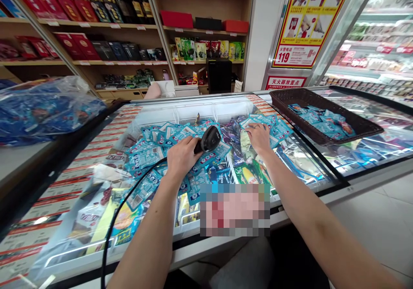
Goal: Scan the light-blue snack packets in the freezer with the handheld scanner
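My left hand is wrapped round the handle of a black barcode scanner, whose cable runs down to the left. Under it, many small blue packets lie spread over the glass top of a chest freezer. Farther right, my right hand lies with fingers stretched over another group of blue packets, touching them. Whether it grips one is hard to see.
A brown woven basket with more blue packets stands on the freezer's right side. At the left is a clear plastic bag of blue packages. Stocked shelves stand behind. Bagged frozen goods show through the glass.
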The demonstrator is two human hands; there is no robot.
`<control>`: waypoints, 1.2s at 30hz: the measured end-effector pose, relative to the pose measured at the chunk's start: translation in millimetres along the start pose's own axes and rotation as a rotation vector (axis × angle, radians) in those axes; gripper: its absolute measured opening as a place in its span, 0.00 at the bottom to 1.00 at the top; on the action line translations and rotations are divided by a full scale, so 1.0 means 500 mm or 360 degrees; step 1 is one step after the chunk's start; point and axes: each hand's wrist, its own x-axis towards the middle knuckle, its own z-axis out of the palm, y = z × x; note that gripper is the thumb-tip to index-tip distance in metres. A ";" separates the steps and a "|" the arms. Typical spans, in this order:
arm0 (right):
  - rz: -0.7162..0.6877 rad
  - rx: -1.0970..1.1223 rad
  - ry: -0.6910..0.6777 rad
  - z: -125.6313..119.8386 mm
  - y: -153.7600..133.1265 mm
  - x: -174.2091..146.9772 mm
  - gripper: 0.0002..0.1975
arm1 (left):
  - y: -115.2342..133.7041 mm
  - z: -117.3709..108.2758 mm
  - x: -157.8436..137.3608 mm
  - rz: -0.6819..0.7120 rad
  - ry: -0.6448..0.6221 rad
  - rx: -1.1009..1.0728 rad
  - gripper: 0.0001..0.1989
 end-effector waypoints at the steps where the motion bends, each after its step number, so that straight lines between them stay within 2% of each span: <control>1: 0.0023 0.0000 0.0009 0.003 0.004 0.001 0.13 | 0.000 0.000 0.000 0.0000 -0.0002 0.0003 0.18; 5: 0.0030 -0.0055 0.0033 -0.003 0.001 0.002 0.13 | 0.001 0.000 0.000 -0.0012 -0.0009 0.0005 0.18; 10: -0.0184 -0.0017 0.0053 -0.045 -0.049 -0.001 0.15 | 0.000 0.003 0.001 -0.0018 0.0011 -0.0010 0.18; 13: -0.0280 0.0057 -0.0118 -0.057 -0.084 -0.007 0.18 | -0.001 0.004 0.001 -0.0028 0.0020 -0.0020 0.18; 17: -0.0339 0.0198 -0.0346 -0.045 -0.114 -0.018 0.23 | -0.002 0.006 0.001 -0.0059 0.0029 -0.0017 0.18; 22: -0.0357 0.0331 -0.0480 -0.032 -0.125 -0.025 0.31 | -0.004 0.009 0.001 -0.0073 0.0048 -0.0012 0.18; 29: -0.0108 0.0560 -0.0563 -0.018 -0.117 -0.020 0.26 | -0.005 0.011 0.001 -0.0065 0.0056 0.0025 0.18; 32: 0.0086 0.0746 -0.0457 -0.011 -0.104 -0.016 0.22 | -0.007 0.013 0.002 -0.0050 0.0066 0.0038 0.18; 36: 0.0290 0.0886 -0.0225 -0.008 -0.089 -0.012 0.23 | -0.009 0.015 0.002 -0.0032 0.0080 0.0043 0.17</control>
